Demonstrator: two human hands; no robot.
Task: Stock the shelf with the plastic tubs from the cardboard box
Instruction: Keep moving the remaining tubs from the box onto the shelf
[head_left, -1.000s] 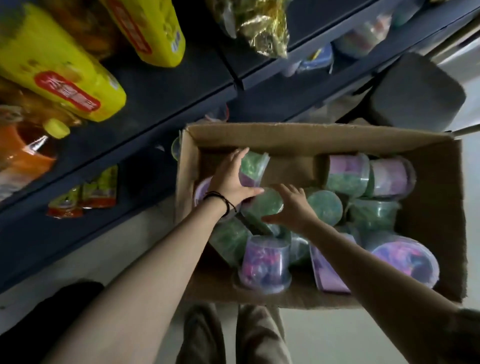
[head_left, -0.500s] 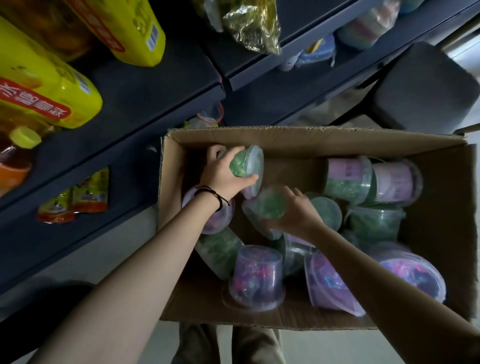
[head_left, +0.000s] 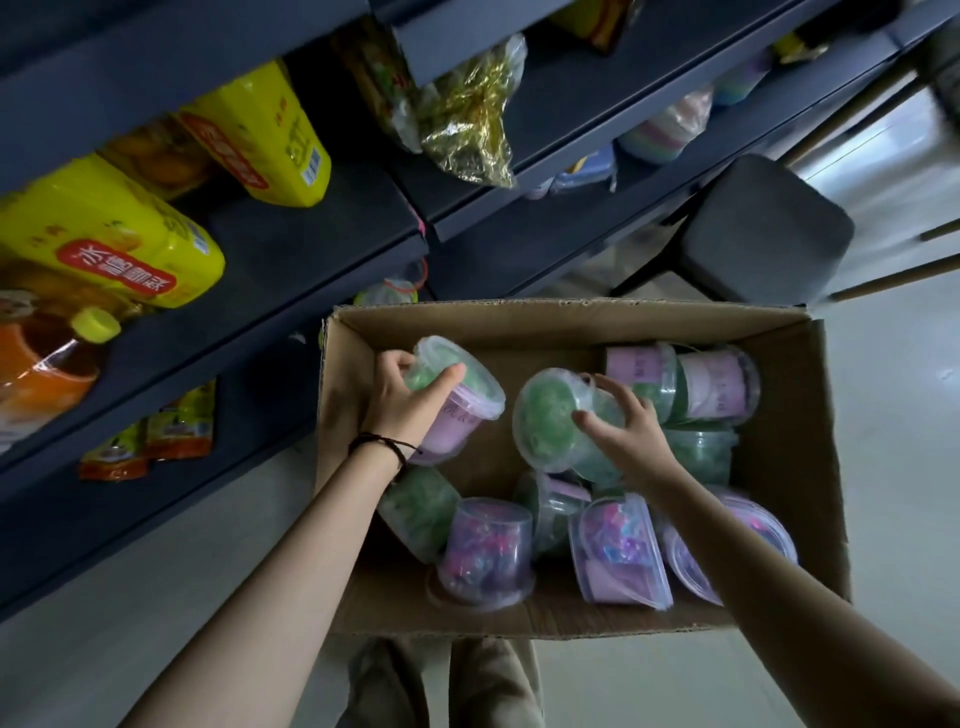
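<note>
Plastic tubs (head_left: 714, 382) lie jumbled in the open cardboard box (head_left: 571, 314) at the lower middle of the frame. Several are on their sides, and one purple-filled tub (head_left: 485, 545) stands upside down near the box's lower edge. The left hand (head_left: 402, 402) grips a tilted tub with a lilac label (head_left: 465, 415) in the box's upper left corner, thumb and fingers curled round it. The right hand (head_left: 631, 441) holds a green-filled tub (head_left: 548, 415) at the box's middle, fingers spread round its wall. Its round face is turned to the left (lid or base is hard to tell in the dim light). The two held tubs are near each other, apart. The dark shelf (head_left: 291, 244) fills the upper left of the frame, carrying yellow bottles (head_left: 109, 239) and a gold foil bag (head_left: 467, 122). A black stool (head_left: 763, 228) stands at the upper right.
</note>
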